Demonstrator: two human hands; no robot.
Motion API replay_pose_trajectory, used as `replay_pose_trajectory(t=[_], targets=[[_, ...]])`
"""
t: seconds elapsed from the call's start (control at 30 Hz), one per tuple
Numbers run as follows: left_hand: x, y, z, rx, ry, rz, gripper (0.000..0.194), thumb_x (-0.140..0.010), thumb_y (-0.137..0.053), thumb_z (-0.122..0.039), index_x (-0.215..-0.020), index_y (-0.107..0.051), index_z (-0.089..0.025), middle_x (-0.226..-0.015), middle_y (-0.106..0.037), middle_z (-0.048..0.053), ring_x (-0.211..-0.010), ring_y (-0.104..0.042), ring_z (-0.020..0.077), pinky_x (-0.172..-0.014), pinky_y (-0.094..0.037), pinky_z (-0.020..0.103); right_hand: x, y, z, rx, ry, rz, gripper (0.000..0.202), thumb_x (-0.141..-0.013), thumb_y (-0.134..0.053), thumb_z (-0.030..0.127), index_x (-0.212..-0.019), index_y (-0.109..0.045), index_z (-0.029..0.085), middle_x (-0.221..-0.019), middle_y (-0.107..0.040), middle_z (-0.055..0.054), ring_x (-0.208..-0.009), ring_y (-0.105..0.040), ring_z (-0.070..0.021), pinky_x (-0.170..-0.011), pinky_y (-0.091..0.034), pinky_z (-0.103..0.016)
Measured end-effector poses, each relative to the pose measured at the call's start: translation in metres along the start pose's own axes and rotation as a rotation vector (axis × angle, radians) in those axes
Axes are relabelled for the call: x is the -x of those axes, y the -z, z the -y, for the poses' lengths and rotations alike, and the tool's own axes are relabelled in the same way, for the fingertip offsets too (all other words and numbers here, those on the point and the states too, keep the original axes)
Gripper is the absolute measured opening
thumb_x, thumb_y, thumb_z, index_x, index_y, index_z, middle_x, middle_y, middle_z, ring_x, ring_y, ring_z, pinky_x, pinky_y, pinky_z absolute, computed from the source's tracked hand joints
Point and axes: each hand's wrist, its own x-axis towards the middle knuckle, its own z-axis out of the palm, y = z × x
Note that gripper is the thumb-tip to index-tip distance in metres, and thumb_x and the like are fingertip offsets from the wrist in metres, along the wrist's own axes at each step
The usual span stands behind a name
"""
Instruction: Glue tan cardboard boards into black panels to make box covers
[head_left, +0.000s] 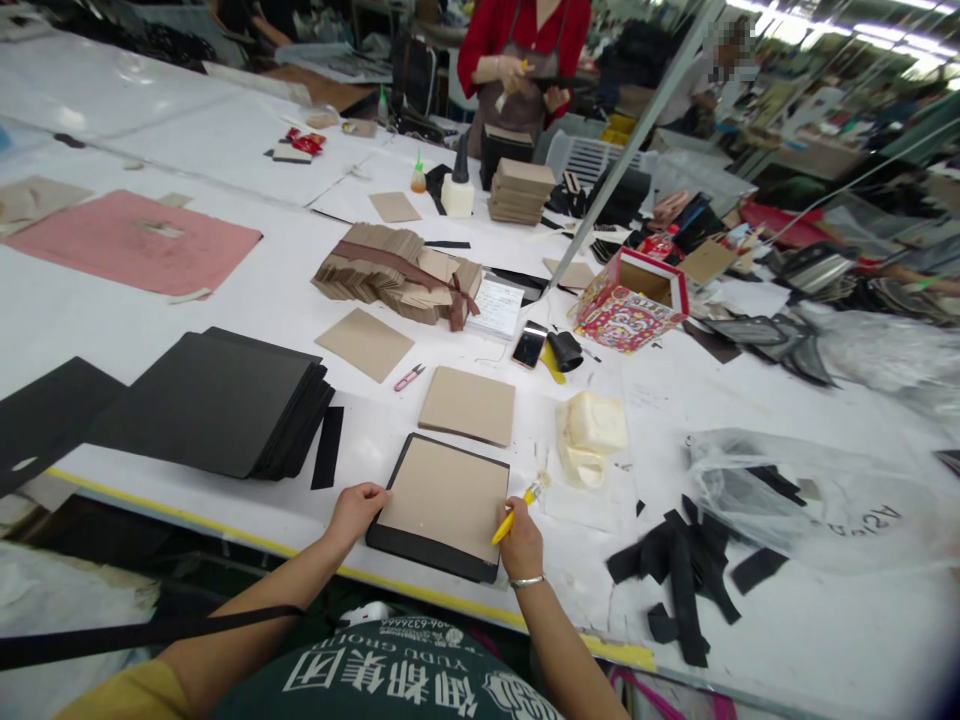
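A beige board (448,496) lies on a black sheet (427,556) at the front of the table, black showing along its edges. My left hand (357,513) touches the left edge of the board and sheet, its thumb and fingertips brought together there. A yellow-handled brush (514,516) is held in my right hand (523,545), at the board's right edge, bristles pointing up and away. Behind the board lies a stack of beige boards (466,405). To the right stands a cut-open cream plastic container (595,422).
A stack of black sheets (217,400) sits at the left. Pink thread snips (409,377), a phone (530,343) and a red patterned box (631,300) lie further back. Black scraps (684,565) and a plastic bag (795,495) are at the right. A co-worker (525,70) stands across the table.
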Motion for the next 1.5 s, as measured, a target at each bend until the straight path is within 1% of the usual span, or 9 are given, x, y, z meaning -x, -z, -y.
replay_pose_trajectory(t=[0.2, 0.3, 0.43, 0.7, 0.8, 0.9, 1.07, 1.27, 1.5], targets=[[0.0, 0.001, 0.0, 0.014, 0.005, 0.018, 0.029, -0.064, -0.054, -0.042, -0.063, -0.065, -0.016, -0.062, -0.066, 0.002, -0.066, -0.059, 0.0181, -0.061, -0.042, 0.024, -0.001, 0.0, 0.004, -0.068, -0.067, -0.011, 0.028, -0.086, -0.034, 0.04, -0.09, -0.05, 0.017, -0.065, -0.059, -0.002, -0.055, -0.056, -0.0153, -0.05, -0.036, -0.022], [0.001, 0.002, 0.0, -0.011, 0.026, 0.028, 0.029, -0.064, -0.055, -0.043, -0.064, -0.065, -0.016, -0.064, -0.066, 0.002, -0.068, -0.06, 0.0192, -0.062, -0.042, 0.024, 0.002, -0.001, 0.004, -0.061, -0.074, -0.004, 0.024, -0.086, -0.035, 0.036, -0.09, -0.049, 0.017, -0.067, -0.059, -0.002, -0.057, -0.056, -0.0144, -0.052, -0.036, -0.022], [0.001, 0.003, 0.001, -0.037, 0.055, 0.036, 0.032, -0.064, -0.055, -0.045, -0.069, -0.066, -0.016, -0.068, -0.067, 0.002, -0.07, -0.06, 0.0204, -0.063, -0.043, 0.025, 0.004, -0.002, 0.003, -0.03, -0.088, 0.01, 0.018, -0.085, -0.039, 0.032, -0.09, -0.049, 0.018, -0.063, -0.057, 0.0, -0.056, -0.055, -0.0132, -0.053, -0.035, -0.02], [0.003, 0.002, -0.005, -0.045, 0.065, 0.031, 0.03, -0.062, -0.056, -0.044, -0.065, -0.065, -0.016, -0.052, -0.06, -0.001, -0.053, -0.054, 0.016, -0.049, -0.038, 0.023, 0.003, 0.0, 0.005, -0.044, -0.126, 0.046, 0.014, -0.084, -0.04, 0.029, -0.09, -0.048, 0.019, -0.063, -0.056, 0.001, -0.056, -0.055, -0.0129, -0.052, -0.033, -0.02], [0.002, 0.003, -0.006, -0.038, 0.062, 0.035, 0.029, -0.061, -0.055, -0.044, -0.064, -0.064, -0.016, -0.05, -0.058, -0.001, -0.05, -0.052, 0.0149, -0.048, -0.036, 0.023, 0.002, 0.001, 0.005, -0.039, -0.141, 0.065, 0.015, -0.084, -0.04, 0.03, -0.091, -0.048, 0.019, -0.064, -0.057, 0.001, -0.057, -0.055, -0.0131, -0.052, -0.033, -0.02], [-0.002, 0.004, -0.005, -0.055, 0.051, 0.053, 0.029, -0.061, -0.055, -0.044, -0.062, -0.064, -0.016, -0.05, -0.058, 0.0, -0.053, -0.053, 0.0155, -0.05, -0.037, 0.023, 0.001, 0.001, 0.006, -0.015, -0.128, 0.096, 0.018, -0.084, -0.04, 0.032, -0.091, -0.049, 0.019, -0.064, -0.057, 0.001, -0.057, -0.055, -0.0134, -0.052, -0.032, -0.02], [-0.011, 0.01, -0.006, -0.063, -0.034, 0.102, 0.026, -0.057, -0.056, -0.039, -0.056, -0.064, -0.015, -0.054, -0.061, 0.001, -0.058, -0.055, 0.0168, -0.056, -0.038, 0.024, 0.0, 0.001, 0.007, -0.009, -0.103, 0.092, 0.022, -0.085, -0.038, 0.035, -0.09, -0.049, 0.018, -0.064, -0.056, 0.0, -0.056, -0.053, -0.0138, -0.052, -0.032, -0.021], [-0.011, 0.015, -0.007, -0.013, -0.07, 0.122, 0.026, -0.056, -0.054, -0.036, -0.059, -0.066, -0.014, -0.051, -0.06, 0.001, -0.056, -0.054, 0.0167, -0.053, -0.037, 0.024, -0.001, -0.004, 0.003, 0.0, -0.046, 0.071, 0.027, -0.085, -0.036, 0.039, -0.091, -0.05, 0.017, -0.064, -0.056, -0.001, -0.055, -0.052, -0.0138, -0.05, -0.031, -0.021], [-0.012, 0.017, 0.001, 0.006, -0.068, 0.123, 0.027, -0.057, -0.053, -0.035, -0.061, -0.067, -0.012, -0.052, -0.061, 0.002, -0.058, -0.055, 0.0173, -0.052, -0.037, 0.024, -0.001, -0.006, 0.005, 0.032, -0.065, 0.089, 0.027, -0.085, -0.038, 0.038, -0.092, -0.051, 0.015, -0.067, -0.056, -0.002, -0.055, -0.05, -0.0126, -0.051, -0.029, -0.021]])
